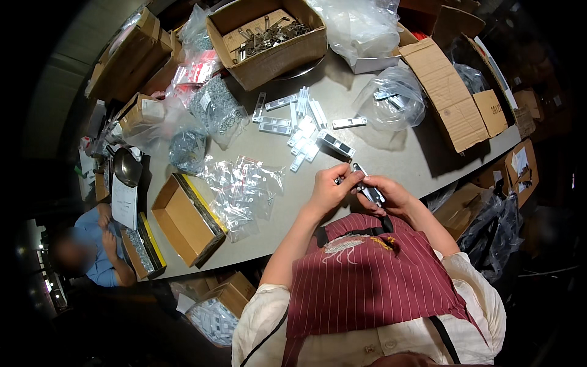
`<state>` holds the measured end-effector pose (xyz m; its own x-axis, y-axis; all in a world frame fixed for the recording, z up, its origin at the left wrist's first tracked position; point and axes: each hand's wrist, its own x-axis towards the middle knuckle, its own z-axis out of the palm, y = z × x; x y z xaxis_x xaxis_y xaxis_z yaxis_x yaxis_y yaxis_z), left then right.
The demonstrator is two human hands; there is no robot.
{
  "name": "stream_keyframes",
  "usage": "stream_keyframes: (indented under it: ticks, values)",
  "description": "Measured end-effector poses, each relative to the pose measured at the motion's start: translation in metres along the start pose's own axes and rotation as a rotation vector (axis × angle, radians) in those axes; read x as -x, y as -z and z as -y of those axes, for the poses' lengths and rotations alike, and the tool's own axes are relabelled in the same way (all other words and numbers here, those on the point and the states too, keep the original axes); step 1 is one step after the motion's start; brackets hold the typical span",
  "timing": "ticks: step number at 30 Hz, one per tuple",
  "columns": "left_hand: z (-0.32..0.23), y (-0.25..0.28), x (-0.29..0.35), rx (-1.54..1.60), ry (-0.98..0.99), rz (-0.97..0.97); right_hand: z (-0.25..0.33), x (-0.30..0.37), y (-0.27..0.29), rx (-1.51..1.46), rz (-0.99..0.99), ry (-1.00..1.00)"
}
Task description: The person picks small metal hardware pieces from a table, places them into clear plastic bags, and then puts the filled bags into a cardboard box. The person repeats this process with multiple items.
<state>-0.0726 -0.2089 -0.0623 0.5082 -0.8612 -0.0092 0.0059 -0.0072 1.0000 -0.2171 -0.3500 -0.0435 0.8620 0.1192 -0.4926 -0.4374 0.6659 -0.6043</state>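
Close to my body, both hands meet at a small silver metal part, long and narrow with dark gaps. My right hand is closed round it from the right. My left hand pinches at its upper end, and a bit of dark metal shows by those fingers; the fingers hide much of both. Just beyond them lies a pale rectangular housing with two dark windows. Further off is a loose pile of similar white and silver strips, with a single strip to its right.
A cardboard box of metal pieces stands at the far side. Clear bags of small parts and an open shallow box are on the left. On the right are a plastic bag and an open carton. A co-worker sits at left.
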Motion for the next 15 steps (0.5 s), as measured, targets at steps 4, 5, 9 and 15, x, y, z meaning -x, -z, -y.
stream_keyframes:
  ticks: [4, 5, 9, 15]
  values:
    - [-0.008, -0.001, 0.003, -0.17, -0.078, -0.082, -0.004, 0.0, -0.004, -0.058, -0.024, 0.024]
    - [-0.007, -0.002, 0.004, -0.281, -0.146, -0.117, -0.005, -0.002, -0.007, -0.006, -0.1, 0.081]
    - [-0.009, -0.017, 0.012, -0.115, -0.261, -0.247, -0.008, -0.009, -0.014, 0.161, -0.302, 0.244]
    - [0.005, 0.023, 0.003, 1.35, 0.158, 0.279, -0.02, -0.009, -0.008, 0.424, -0.39, 0.385]
